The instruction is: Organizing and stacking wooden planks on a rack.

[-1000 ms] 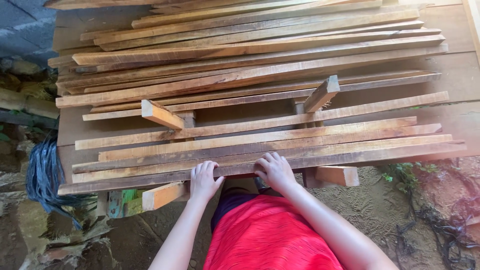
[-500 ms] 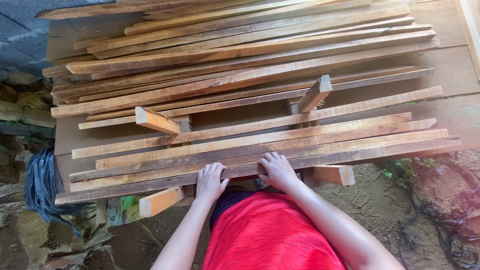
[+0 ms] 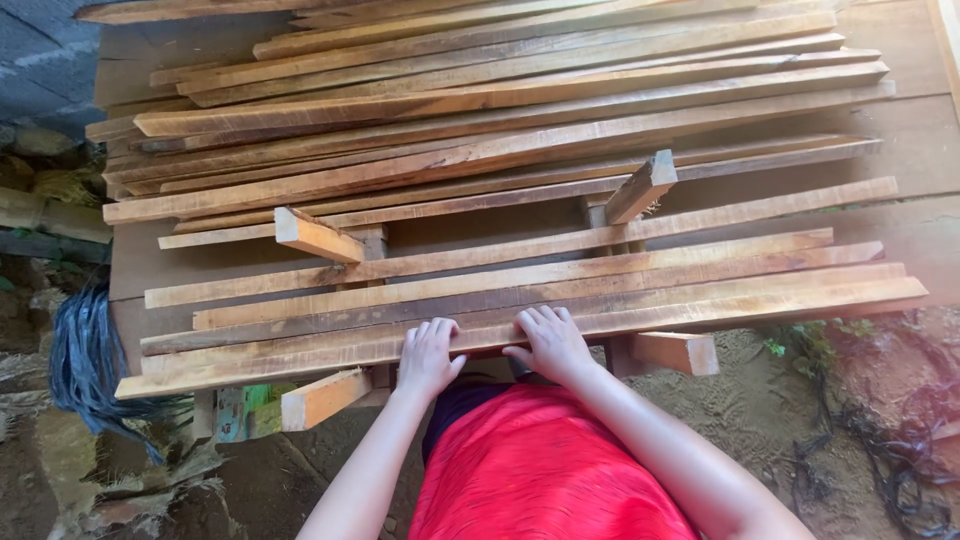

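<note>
1. The near strip [image 3: 700, 305] is the long, thin wooden strip at the near edge of the stack. It runs left to right, with its right end a little farther than its left.
2. The left hand [image 3: 428, 355] lies palm down on the strip, fingers flat and spread; it presses and does not clasp.
3. The right hand [image 3: 550, 340] lies just beside it to the right in the same flat, open posture, with the thumb at the near edge.
4. Both hands sit close together near mid-length. For an even slide, press with flat palms, push both hands alike, and keep the strip parallel to the next strip [image 3: 600, 285] that it touches on the far side.
5. The long ends overhang unsupported, so a one-sided push is likely to swing them. Keep fingertips clear of the seam between the strips.
6. The strips rest on short crosspieces [image 3: 320, 235] laid across the tabletop [image 3: 915, 155]. One block [image 3: 675, 352] projects at the near right and another [image 3: 325, 398] at the near left.
7. A larger stack [image 3: 500, 110] lies beyond.
8. Hidden: the red garment [image 3: 540, 460] covers the near edge below the hands, and the support under the strip cannot be seen.
9. The thumb of the left hand is hard to make out. The dark bundle [image 3: 85, 365] at left cannot be identified.
</note>
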